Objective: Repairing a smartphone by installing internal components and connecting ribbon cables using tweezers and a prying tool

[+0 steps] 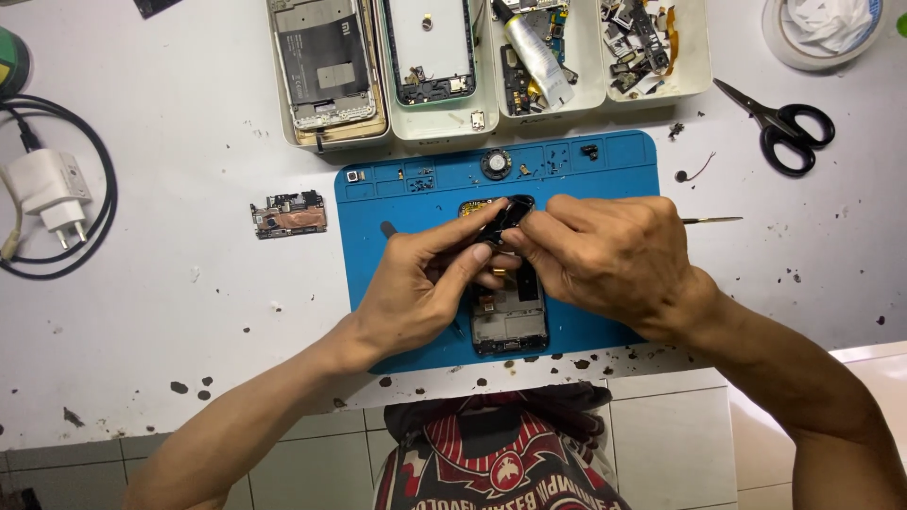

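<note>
I pinch a small black part [511, 213] between my left hand [420, 288] and right hand [609, 253], fingertips pressed together on it, just above the opened phone [509, 319], which lies flat on the blue mat [378, 255] beneath my grip, probably so loose bits stay put.

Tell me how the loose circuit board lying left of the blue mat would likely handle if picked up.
The circuit board looks thin and flat, so probably light and fairly stiff. Lying flush on the white table, it may be awkward to lift by its edges. Its exposed small components suggest it is fragile, so a gentle edge grip seems wise.
</note>
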